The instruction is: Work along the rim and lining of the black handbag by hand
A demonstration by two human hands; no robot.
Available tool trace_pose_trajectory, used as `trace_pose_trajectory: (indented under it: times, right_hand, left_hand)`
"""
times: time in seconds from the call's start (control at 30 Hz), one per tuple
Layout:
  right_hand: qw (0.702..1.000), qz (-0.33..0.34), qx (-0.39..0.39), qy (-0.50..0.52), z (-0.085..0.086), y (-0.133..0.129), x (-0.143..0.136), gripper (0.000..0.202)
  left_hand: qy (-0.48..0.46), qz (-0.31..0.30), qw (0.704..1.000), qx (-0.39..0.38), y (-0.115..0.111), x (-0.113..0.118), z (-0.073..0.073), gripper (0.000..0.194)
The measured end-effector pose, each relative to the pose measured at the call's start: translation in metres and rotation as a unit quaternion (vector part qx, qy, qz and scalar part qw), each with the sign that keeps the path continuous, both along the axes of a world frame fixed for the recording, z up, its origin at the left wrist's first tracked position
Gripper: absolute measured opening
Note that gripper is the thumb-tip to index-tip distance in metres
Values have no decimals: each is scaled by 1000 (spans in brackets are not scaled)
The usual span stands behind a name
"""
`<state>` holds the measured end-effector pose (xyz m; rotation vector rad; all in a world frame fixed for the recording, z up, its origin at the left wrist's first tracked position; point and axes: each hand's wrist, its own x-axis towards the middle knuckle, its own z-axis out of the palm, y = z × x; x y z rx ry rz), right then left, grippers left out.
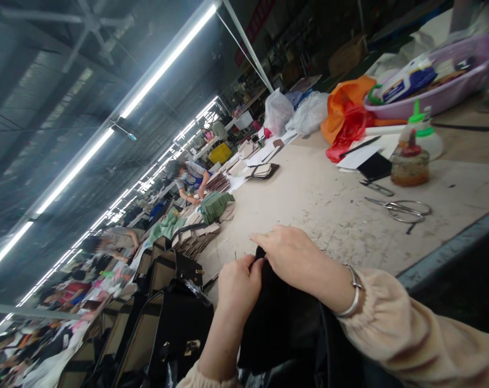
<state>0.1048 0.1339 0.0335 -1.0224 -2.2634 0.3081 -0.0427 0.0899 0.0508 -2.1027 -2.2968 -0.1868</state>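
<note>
Both of my hands grip the top edge of a black piece (pixel 269 323) that looks like fabric or soft leather and hangs toward my lap. My left hand (pixel 239 285) is closed, thumb and fingers pinching that edge. Right beside it, my right hand (pixel 295 258) pinches the same edge from the other side, with its index finger stretched out over the table. A silver bracelet (pixel 353 293) circles my right wrist. Close to my left arm stand several black handbags (pixel 180 334) with gold-coloured clasps. The lower part of the black piece is dark and hard to make out.
Scissors (pixel 406 210), small snips (pixel 376 187) and a glue bottle (pixel 410 166) lie right on the worktable (pixel 285 199). Behind them are a purple basin (pixel 442 91) and a red plastic bag (pixel 345 134). Green stacked pieces (pixel 216 206) lie farther off, near a co-worker (pixel 191 178).
</note>
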Motion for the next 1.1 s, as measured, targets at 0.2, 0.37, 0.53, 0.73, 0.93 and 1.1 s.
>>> trace_pose_trajectory:
  times: [0.2, 0.37, 0.53, 0.73, 0.93, 1.1]
  right_hand:
    - [998, 41, -3, 40, -3, 9, 10, 46]
    - [997, 12, -24, 66, -7, 22, 18, 56]
    - [997, 16, -52, 57, -6, 29, 30, 54]
    - [997, 24, -55, 57, -4, 28, 35, 53]
    - [998, -4, -41, 44, -7, 30, 38, 53]
    - [998, -9, -32, 52, -10, 30, 40, 50]
  left_hand:
    - [11, 14, 1000, 22, 4, -1, -4, 28]
    - [41, 17, 999, 27, 8, -4, -7, 28]
    - [69, 19, 997, 24, 10, -2, -8, 24]
    - [78, 13, 996, 31, 13, 0, -7, 20]
    - [83, 32, 996, 22, 18, 1, -6, 25]
    - [97, 56, 993, 39, 21, 1, -9, 27]
